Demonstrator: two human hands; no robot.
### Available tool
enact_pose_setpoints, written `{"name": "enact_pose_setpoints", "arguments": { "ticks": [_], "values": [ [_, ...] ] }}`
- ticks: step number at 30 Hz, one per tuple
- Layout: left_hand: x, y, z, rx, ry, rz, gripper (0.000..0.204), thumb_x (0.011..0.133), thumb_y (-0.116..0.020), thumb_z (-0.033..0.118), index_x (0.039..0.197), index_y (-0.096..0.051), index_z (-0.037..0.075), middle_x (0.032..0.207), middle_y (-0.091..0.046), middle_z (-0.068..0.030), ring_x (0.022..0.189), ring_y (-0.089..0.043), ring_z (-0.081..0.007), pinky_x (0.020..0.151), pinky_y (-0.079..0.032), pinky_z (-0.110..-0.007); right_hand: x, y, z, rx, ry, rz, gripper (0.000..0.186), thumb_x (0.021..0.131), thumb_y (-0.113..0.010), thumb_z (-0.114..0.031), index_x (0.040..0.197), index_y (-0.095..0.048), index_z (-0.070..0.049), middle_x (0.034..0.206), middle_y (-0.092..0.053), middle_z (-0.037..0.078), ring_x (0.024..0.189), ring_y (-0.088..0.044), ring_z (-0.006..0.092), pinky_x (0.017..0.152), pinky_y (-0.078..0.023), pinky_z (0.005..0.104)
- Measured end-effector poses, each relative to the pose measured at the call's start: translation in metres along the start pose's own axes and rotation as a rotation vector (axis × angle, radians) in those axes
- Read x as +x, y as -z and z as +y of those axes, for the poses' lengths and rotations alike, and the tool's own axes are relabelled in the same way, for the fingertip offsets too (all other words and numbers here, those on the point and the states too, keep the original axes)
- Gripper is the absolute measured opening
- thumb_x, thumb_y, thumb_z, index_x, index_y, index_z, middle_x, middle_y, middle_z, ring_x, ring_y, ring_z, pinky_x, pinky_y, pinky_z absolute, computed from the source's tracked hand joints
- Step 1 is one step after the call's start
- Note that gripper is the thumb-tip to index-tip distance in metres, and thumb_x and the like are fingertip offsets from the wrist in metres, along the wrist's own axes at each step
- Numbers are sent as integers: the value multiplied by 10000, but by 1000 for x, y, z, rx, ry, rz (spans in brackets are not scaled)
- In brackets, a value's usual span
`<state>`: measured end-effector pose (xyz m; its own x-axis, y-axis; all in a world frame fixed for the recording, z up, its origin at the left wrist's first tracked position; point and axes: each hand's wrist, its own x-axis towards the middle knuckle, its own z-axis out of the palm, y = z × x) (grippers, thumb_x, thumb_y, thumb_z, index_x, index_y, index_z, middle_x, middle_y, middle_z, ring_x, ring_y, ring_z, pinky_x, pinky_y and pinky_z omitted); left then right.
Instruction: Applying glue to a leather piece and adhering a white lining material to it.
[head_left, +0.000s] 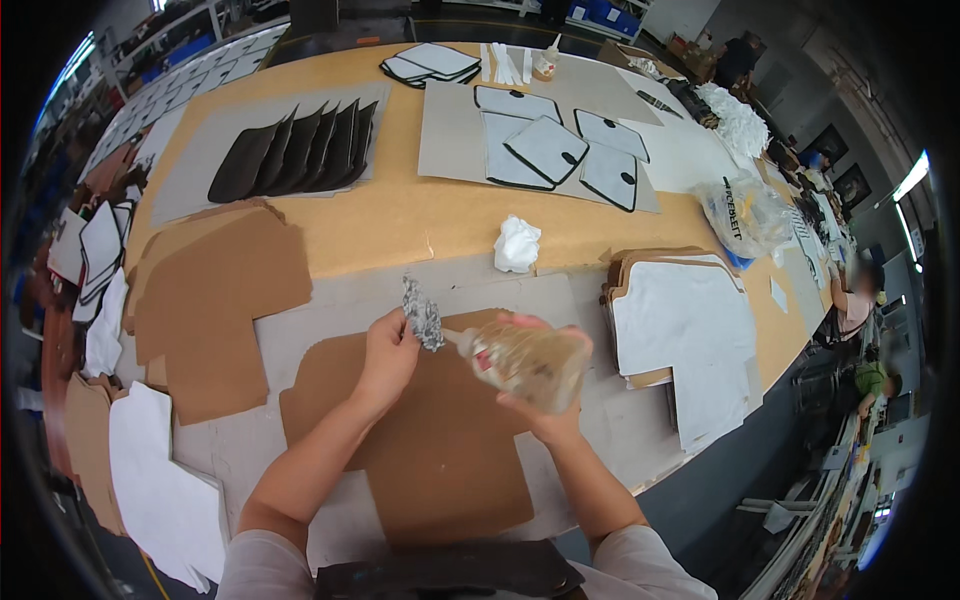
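Note:
My left hand (385, 358) pinches a crumpled, mottled silver-grey piece (423, 315) that looks like foil or a glue-crusted scrap; I cannot tell which. My right hand (552, 420) is wrapped round a clear plastic squeeze bottle (530, 365) with pale yellowish contents, tilted on its side. Its thin nozzle points left and reaches close to the grey piece; whether they touch is unclear. Below both hands a large brown cut sheet (440, 440) with a stepped outline lies flat on grey board. A crumpled white wad (517, 245) sits just beyond the hands.
Brown cut pieces (215, 300) are stacked at the left, white-topped ones (685, 320) at the right. Farther back lie black curved panels (295, 150), white black-edged panels (545, 150) and a second nozzle bottle (546, 62). A clear plastic bag (745, 220) stands at the right edge.

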<state>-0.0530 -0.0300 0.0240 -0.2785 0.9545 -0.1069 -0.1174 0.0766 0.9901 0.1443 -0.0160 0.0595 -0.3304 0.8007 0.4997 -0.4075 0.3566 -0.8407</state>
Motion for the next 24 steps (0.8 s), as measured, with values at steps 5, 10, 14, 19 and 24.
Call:
{"name": "enact_pose_setpoints", "arguments": {
  "ticks": [5, 10, 14, 19, 24],
  "values": [
    [59, 13, 0, 539, -372, 182, 94, 892, -566, 64, 948, -589, -7, 722, -578, -173, 582, -514, -293, 577, -424, -350, -6, 33, -6, 406, -256, 465, 786, 799, -735, -236, 1420, -281, -75, 1412, -389, 140, 1311, -396, 305, 1050, -410, 462],
    [117, -1, 10, 865, -695, 237, 209, 856, -596, 15, 1062, -586, 45, 949, -611, -161, 792, -619, -267, 649, -468, -363, -9, 42, -8, 573, -321, 555, 732, 822, -723, -225, 1403, -310, -60, 1403, -412, 109, 1302, -409, 277, 1052, -423, 445],
    [135, -20, -8, 1140, -540, 141, 256, 880, -578, 85, 1135, -583, 85, 1165, -571, -162, 993, -563, -329, 785, -452, -421, -11, 39, -9, 696, -360, 604, 702, 799, -744, -184, 1372, -350, -85, 1387, -428, 110, 1294, -413, 296, 1064, -407, 478],
    [103, -24, -6, 1125, -630, 236, 357, 927, -517, 257, 1247, -550, 104, 1298, -518, -164, 1211, -422, -379, 972, -337, -504, -9, 30, -9, 671, -389, 569, 706, 800, -745, -199, 1371, -348, -77, 1370, -435, 145, 1291, -411, 327, 1067, -398, 486],
    [27, 40, 7, 960, -620, 157, 357, 901, -556, 157, 1245, -538, 62, 1338, -477, -167, 1195, -450, -363, 982, -362, -466, -3, 20, -8, 612, -452, 448, 698, 819, -725, -245, 1379, -343, -78, 1385, -424, 159, 1296, -408, 330, 1036, -422, 502]
  ]
}}
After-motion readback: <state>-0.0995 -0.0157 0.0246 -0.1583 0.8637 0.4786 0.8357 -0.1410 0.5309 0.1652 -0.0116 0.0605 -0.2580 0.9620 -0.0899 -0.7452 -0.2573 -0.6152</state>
